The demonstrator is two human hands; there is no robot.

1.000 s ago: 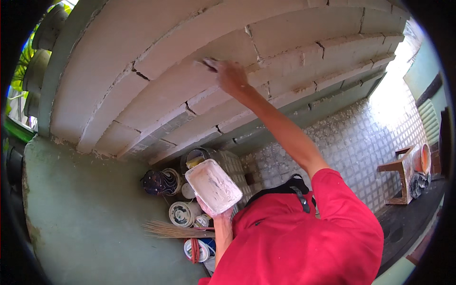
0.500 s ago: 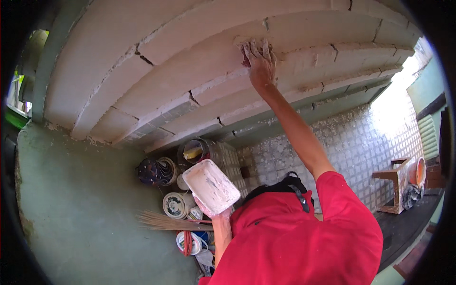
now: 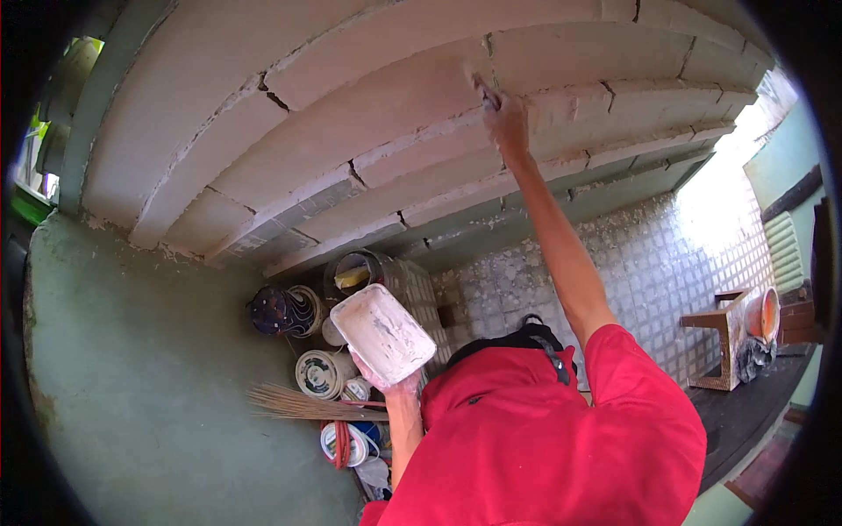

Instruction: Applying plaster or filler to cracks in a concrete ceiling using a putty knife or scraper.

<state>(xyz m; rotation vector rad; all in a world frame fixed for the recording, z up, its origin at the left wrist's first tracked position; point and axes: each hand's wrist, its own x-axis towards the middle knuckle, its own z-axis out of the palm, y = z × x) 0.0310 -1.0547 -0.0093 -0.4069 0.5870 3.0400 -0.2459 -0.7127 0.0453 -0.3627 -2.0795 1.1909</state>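
My right hand [image 3: 507,124], smeared with pale paste, is raised at the wall of stepped ledges [image 3: 386,96]. Its fingers are closed round a small flat putty scraper [image 3: 485,90], seen nearly edge-on and mostly covered by the hand. Damp paste marks the wall just beyond the scraper. Low in front of my body, my left hand [image 3: 390,379] supports a rectangular plastic tub [image 3: 384,337] from below and its near end. Pinkish-white paste coats the tub's inside. Most of the left fingers are hidden under it.
Below the tub and to its left stand a dark bucket [image 3: 373,263], paint pails [image 3: 321,374] and a stick broom [image 3: 303,403]. A wooden stool [image 3: 726,342] and an orange-lined bucket [image 3: 769,316] are at the right. The tiled floor [image 3: 561,272] is spattered white.
My right hand has moved slightly right and down, from fingers spread flat against the wall to a closed grip with the scraper turned edge-on. The tub has shifted slightly left and up.
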